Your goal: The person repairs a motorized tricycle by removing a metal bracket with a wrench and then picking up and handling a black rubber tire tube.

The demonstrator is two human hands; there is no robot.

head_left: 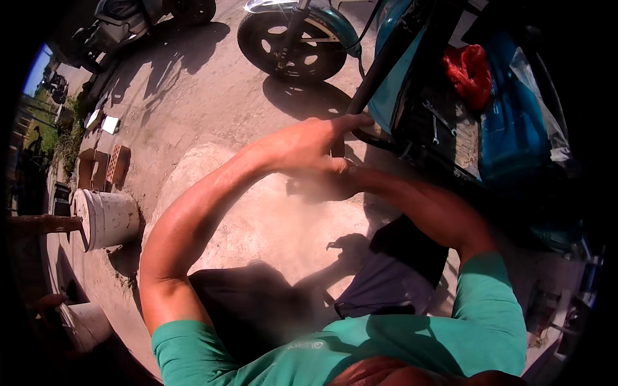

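My left hand [312,147] stretches across my front with its index finger pointing right and its thumb apart; nothing shows in it. The fingertip overlaps the lower end of a black bar [389,61] on a blue vehicle [394,87]; whether they touch, I cannot tell. Close under the left hand is my right hand [331,185], partly covered and hazy, its fingers hard to make out. Right of the hands, wrenches [434,128] lie on the vehicle's dark footboard [412,122], near a crumpled red plastic bag [468,77] and a blue seat-like panel [512,135].
Ahead stands a spoked front wheel [290,48] under a teal fender. On the left are a white bucket [109,219], bricks [118,165] and another pale bucket [85,325]. A three-wheeled vehicle [122,19] is parked far left. Dusty concrete [193,96] lies between.
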